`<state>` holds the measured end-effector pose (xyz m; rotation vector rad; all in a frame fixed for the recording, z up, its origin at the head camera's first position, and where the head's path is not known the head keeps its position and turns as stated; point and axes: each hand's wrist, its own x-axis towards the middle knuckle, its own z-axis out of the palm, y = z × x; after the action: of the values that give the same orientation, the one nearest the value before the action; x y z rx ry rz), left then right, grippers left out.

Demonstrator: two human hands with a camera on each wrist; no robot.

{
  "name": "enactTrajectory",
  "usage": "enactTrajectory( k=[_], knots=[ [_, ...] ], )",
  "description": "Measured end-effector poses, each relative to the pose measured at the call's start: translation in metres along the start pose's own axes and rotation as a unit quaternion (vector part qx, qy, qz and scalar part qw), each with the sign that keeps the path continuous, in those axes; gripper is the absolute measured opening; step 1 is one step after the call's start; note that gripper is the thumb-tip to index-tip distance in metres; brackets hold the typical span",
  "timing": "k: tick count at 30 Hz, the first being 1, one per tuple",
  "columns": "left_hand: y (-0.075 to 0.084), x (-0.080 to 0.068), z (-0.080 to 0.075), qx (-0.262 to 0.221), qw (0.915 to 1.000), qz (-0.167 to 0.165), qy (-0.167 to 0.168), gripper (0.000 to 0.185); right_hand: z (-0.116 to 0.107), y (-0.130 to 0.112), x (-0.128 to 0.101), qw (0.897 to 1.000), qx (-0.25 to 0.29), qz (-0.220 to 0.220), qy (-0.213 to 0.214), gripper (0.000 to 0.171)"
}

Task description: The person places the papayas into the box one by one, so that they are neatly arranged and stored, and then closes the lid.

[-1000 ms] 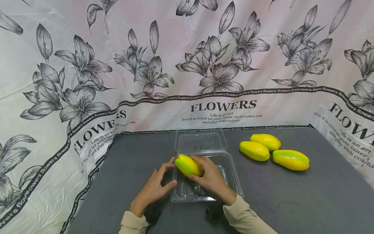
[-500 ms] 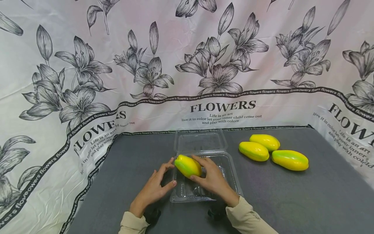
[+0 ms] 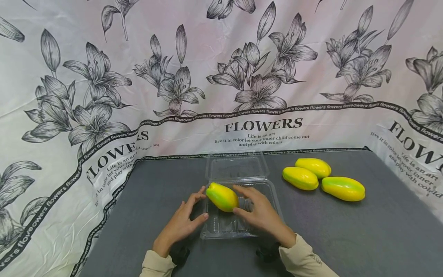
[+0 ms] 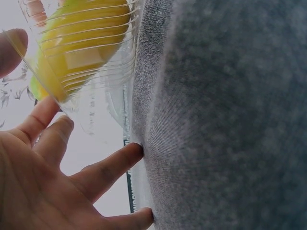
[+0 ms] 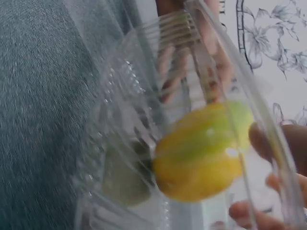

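Mango (image 3: 222,197), yellow with a green band, lying at the left end of the clear clamshell tray (image 3: 266,192), tilted, upper end against the tray's left rim. Tray sitting on the grey counter (image 3: 346,238), hinged lid (image 3: 237,167) lying open flat behind it.

Right hand (image 3: 257,209) hovering beside the mango over the tray: fingers relaxed and nearly straight, thumb tip just at the fruit's lower right side, fingertips near its upper right. Not wrapping it; contact at the thumb, if any, too fine to tell. Loosened, not gripping.

Left hand (image 3: 183,221) resting outside the tray's left wall, fingers spread and relaxed, index fingertip reaching the rim beside the mango's upper end, thumb tip touching the tray's left edge lower down. Holding nothing by a curl; bracing the tray only. Left wrist view showing fingers (image 4: 108,167) pressing down on the counter cloth (image 4: 230,120), the mango (image 4: 81,38) seen through the ribbed plastic wall.

Right wrist view: mango (image 5: 201,153) blurred through the tray wall (image 5: 120,134), left-hand fingers dim behind the plastic.

Three more mangoes (image 3: 323,178) lying in a cluster on the counter, well apart to the right of the tray, two touching, the third just beside. Flower-printed cloth backdrop (image 3: 221,77) hanging behind and wrapping both sides of the counter. Beige sleeves (image 3: 304,261) showing at both wrists.
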<state>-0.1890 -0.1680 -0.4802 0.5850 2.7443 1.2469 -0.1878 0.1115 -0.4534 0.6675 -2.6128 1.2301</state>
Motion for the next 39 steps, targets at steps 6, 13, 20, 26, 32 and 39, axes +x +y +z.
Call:
enactTrajectory(
  k=[6, 13, 20, 26, 32, 39],
  knots=[
    [0.0, 0.0, 0.0, -0.002, 1.0, 0.004, -0.002, 0.054, -0.011, 0.006, -0.004, 1.0, -0.007, -0.017, 0.007, 0.061],
    [0.001, 0.0, 0.001, 0.001, 1.0, -0.001, -0.005, 0.055, -0.022, 0.016, -0.009, 0.999, -0.02, -0.026, 0.025, 0.058],
    [0.0, 0.001, 0.002, -0.001, 1.0, -0.002, -0.005, 0.054, -0.034, 0.02, -0.01, 0.999, -0.014, -0.019, 0.043, 0.044],
    [0.0, 0.0, 0.001, -0.006, 0.9999, -0.005, -0.009, 0.054, -0.047, 0.026, -0.008, 0.998, -0.024, 0.0, 0.057, 0.04],
    [0.001, 0.0, 0.0, -0.012, 0.9999, -0.004, -0.01, 0.055, -0.063, 0.028, -0.007, 0.997, -0.029, 0.011, 0.071, 0.038],
    [0.001, 0.001, 0.0, -0.008, 0.9999, -0.006, -0.009, 0.055, -0.078, 0.03, -0.007, 0.998, -0.029, 0.031, 0.045, 0.037]
  ],
)
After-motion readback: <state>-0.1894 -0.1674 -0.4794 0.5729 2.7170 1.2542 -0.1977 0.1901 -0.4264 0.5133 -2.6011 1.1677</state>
